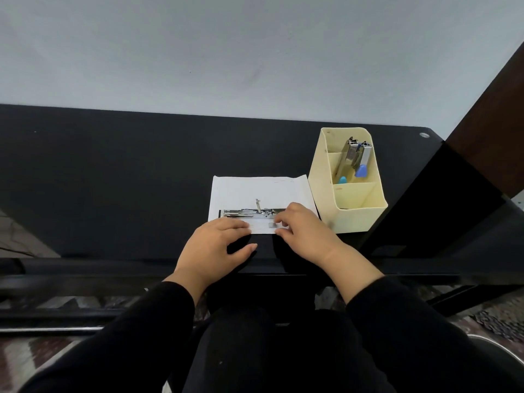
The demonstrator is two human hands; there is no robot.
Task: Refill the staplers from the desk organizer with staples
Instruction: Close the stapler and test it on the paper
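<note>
An opened metal stapler (246, 212) lies flat on a white sheet of paper (259, 188) on the black desk. My left hand (218, 245) rests with straight fingers on the paper's near edge, just below the stapler. My right hand (303, 232) is beside the stapler's right end, its fingertips pinching a small silver strip of staples (272, 224) against the paper. A cream desk organizer (357, 214) stands right of the paper, with two more staplers (354, 158) upright in its middle compartment, blue parts showing.
The black desk (113, 180) runs back to a pale wall. A dark wooden panel (487, 131) rises at the right behind the organizer. My black sleeves and lap fill the bottom of the view.
</note>
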